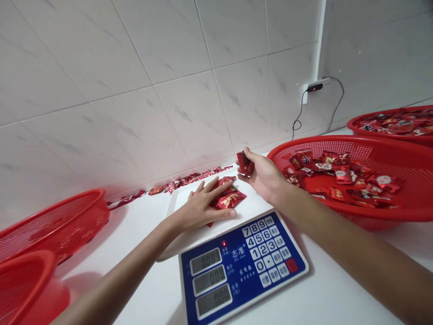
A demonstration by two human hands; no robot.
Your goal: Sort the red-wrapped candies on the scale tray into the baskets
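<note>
Two bare hands work over a white plastic tray (252, 205) resting on a blue-faced electronic price scale (243, 266), in the single head view. The left hand (203, 208) lies flat and open, its fingers (206, 192) spread and released, with the palm side on a loose heap of red foil-wrapped candies (228, 196) at the middle of the tray. At one o'clock from that heap, the right hand (264, 176) has its fingers (248, 155) clenched on a small bunch of red foil-wrapped candies (245, 163), held at the tray's far edge. At three o'clock, a red plastic mesh basket (338, 144) holds many more wrapped candies, and a second red basket (382, 118) of candies sits behind it. At nine o'clock, two red mesh baskets (57, 212) stand on the white bench (142, 280), and a line of red wrappers (192, 178) runs along the tiled wall (135, 81). Slippery wrappers could slide off the tray, and the pinched bunch could slip and fall between tray and basket; pressure from the left hand could also skew the weight shown. The scale's readouts (209, 284) are too blurred to read, the palm hides part of the heap, and the frame cuts off the baskets at both sides
</note>
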